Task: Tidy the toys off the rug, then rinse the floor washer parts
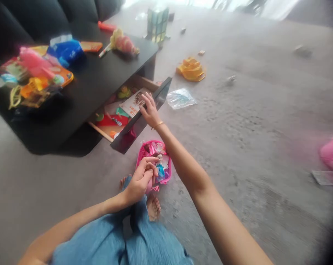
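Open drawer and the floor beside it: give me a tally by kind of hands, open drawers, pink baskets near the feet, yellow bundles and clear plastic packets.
Hands (left hand, right hand): 2
Open drawers: 1
Pink baskets: 1
Yellow bundles: 1
Clear packets: 1
Total: 6

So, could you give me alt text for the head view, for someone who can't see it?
A person's right hand is at the front of an open drawer in a black table, while the left hand holds a pink object near a pink container of toys on the grey floor. Colourful items lie on the table.
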A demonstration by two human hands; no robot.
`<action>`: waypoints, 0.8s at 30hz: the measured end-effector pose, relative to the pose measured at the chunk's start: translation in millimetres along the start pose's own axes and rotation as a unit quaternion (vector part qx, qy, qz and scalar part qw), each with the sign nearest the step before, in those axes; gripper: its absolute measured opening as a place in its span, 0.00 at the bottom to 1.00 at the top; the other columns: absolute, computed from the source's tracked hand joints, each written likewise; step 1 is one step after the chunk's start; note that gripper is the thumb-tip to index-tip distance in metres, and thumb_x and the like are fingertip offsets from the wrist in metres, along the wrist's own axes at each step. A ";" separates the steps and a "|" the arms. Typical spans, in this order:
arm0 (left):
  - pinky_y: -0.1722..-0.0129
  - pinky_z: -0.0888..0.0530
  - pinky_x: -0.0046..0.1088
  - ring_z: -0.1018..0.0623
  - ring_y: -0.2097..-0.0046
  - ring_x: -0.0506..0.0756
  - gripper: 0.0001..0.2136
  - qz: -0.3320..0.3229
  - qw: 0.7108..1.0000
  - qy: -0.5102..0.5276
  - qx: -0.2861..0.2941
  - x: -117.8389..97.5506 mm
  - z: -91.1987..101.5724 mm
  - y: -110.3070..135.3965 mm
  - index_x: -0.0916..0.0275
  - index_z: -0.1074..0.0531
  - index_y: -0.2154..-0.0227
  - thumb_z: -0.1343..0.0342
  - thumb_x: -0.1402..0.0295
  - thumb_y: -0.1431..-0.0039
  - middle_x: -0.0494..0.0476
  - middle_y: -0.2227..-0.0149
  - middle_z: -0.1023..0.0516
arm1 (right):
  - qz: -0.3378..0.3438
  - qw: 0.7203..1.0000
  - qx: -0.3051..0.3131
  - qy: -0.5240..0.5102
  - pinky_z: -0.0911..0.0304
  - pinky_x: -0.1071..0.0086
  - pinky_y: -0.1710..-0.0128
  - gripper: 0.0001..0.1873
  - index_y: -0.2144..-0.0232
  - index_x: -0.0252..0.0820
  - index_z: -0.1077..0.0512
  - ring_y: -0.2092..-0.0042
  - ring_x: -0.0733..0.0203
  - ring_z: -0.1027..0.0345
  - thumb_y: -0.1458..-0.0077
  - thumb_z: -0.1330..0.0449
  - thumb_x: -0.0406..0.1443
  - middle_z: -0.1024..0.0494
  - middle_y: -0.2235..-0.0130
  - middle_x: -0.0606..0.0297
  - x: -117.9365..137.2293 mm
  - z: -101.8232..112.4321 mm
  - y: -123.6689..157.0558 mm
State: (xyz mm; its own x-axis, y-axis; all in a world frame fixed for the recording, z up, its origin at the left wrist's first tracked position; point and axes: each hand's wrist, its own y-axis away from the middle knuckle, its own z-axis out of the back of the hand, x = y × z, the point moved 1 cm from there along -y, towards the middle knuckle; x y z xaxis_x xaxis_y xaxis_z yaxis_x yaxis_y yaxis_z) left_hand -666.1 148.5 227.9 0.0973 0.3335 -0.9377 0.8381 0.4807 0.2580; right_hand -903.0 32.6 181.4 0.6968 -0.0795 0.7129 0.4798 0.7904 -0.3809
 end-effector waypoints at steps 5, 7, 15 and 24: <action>0.76 0.33 0.23 0.34 0.75 0.47 0.17 -0.078 0.983 -0.092 -0.139 35.1 41.3 -80.3 0.60 0.34 0.50 0.52 0.68 0.43 0.53 0.66 0.28 | -0.084 0.992 -0.085 -0.039 0.50 0.55 0.32 0.30 0.38 0.39 0.38 0.33 0.57 0.45 0.44 0.52 0.31 0.36 0.36 0.55 -35.8 28.9 86.6; 0.77 0.33 0.22 0.37 0.78 0.45 0.18 -0.100 0.971 -0.135 -0.168 45.1 69.7 -104.5 0.60 0.34 0.48 0.53 0.68 0.42 0.53 0.64 0.27 | -0.170 0.981 -0.080 -0.036 0.45 0.55 0.35 0.28 0.43 0.38 0.32 0.39 0.55 0.36 0.47 0.51 0.29 0.27 0.42 0.54 -62.5 35.4 123.0; 0.77 0.31 0.19 0.37 0.78 0.44 0.18 -0.187 0.946 -0.221 -0.145 47.6 142.7 -165.6 0.60 0.32 0.48 0.55 0.73 0.40 0.54 0.59 0.24 | -0.488 0.872 0.034 -0.030 0.32 0.56 0.49 0.19 0.55 0.38 0.27 0.59 0.56 0.24 0.52 0.42 0.30 0.19 0.60 0.57 -125.9 39.1 265.5; 0.65 0.26 0.28 0.21 0.66 0.55 0.20 0.160 0.910 -0.381 0.017 155.3 150.6 -142.8 0.64 0.22 0.58 0.56 0.79 0.48 0.60 0.62 0.17 | -0.555 0.820 0.078 -0.119 0.29 0.65 0.57 0.12 0.65 0.37 0.27 0.64 0.61 0.27 0.56 0.38 0.31 0.20 0.64 0.62 -102.2 0.3 289.9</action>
State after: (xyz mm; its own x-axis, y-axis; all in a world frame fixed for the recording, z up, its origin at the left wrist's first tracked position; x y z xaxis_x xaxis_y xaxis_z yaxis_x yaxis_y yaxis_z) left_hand -689.9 9.5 10.3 0.6736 -0.2131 -0.7078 0.7154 0.4285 0.5518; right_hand -835.3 270.0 -1.7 -0.2554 -0.6955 0.6716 0.6609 0.3813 0.6463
